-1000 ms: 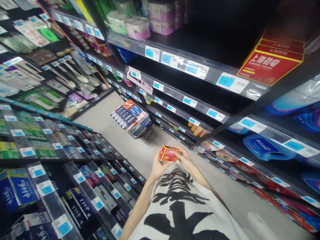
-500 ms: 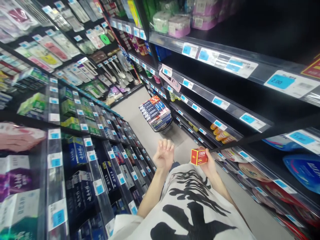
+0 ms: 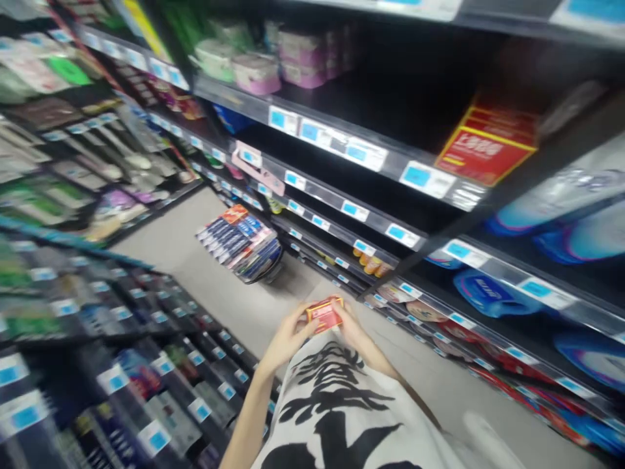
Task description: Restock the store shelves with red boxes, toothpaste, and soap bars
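A red box (image 3: 322, 315) is grasped by the left hand (image 3: 287, 333) and the right hand (image 3: 352, 327), on the near side of the pile of packages (image 3: 238, 240); red cartons (image 3: 488, 154) are shelved to the pile's right.

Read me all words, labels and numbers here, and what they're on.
No text reads clearly.
Held red box: pale lettering, blurred.
Red shelf box: white characters, blurred.
Blue bottle: white lettering, blurred.
Price tags: too small, blurred.
Stacked boxes: too small.
Shirt: black print, not legible.

Two hands (image 3: 289, 333) (image 3: 352, 329), one held box (image 3: 324, 316)
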The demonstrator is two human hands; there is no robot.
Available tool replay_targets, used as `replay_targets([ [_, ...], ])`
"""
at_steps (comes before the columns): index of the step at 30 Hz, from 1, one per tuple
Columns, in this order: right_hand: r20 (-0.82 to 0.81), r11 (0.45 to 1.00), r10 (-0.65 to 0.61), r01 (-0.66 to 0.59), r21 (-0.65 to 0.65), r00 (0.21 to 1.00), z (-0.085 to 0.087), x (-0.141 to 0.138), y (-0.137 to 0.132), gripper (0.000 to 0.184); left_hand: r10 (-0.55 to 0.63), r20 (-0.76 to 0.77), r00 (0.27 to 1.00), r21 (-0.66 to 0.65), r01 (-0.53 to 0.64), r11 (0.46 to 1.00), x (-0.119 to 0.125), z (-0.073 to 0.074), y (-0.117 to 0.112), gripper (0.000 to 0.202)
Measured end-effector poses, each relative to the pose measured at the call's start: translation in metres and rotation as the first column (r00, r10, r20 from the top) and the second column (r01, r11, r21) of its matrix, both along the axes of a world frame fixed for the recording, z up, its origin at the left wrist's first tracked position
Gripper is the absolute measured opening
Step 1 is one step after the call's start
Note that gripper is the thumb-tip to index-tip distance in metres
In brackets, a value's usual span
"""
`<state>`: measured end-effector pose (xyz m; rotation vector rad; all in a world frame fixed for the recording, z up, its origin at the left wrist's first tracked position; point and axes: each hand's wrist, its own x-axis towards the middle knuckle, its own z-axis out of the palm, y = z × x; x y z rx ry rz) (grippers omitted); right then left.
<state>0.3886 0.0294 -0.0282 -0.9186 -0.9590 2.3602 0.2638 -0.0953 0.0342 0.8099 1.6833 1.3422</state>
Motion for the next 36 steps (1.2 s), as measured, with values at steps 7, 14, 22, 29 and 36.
replay_targets([
  [7, 0.015, 0.988, 0.009, -0.011, 0.152, 1.000, 0.000, 0.006, 0.009, 0.046, -0.027, -0.102, 0.994, -0.198, 0.006, 0.980, -0.010, 0.002, 0.009, 0.057],
  [14, -0.158, 0.994, 0.000, 0.018, 0.107, 0.987, 0.008, 0.020, 0.021, 0.049, -0.029, -0.142, 0.989, -0.179, 0.003, 0.984, -0.030, 0.023, 0.035, 0.054],
  [22, -0.069, 0.990, -0.048, 0.057, 0.128, 0.996, 0.019, 0.056, 0.041, 0.039, 0.097, -0.080, 0.992, 0.082, -0.091, 0.993, -0.096, 0.121, 0.120, 0.066],
  [29, 0.079, 0.913, -0.406, 0.407, 0.003, 0.910, -0.021, 0.075, 0.030, 0.034, -0.058, -0.178, 0.982, 0.456, 0.135, 0.880, -0.133, 0.220, 0.261, 0.089],
  [36, 0.079, 0.671, -0.735, 0.739, -0.060, 0.674, -0.037, 0.048, 0.044, 0.034, -0.242, -0.298, 0.923, 0.450, 0.360, 0.817, -0.125, 0.292, 0.377, 0.057],
])
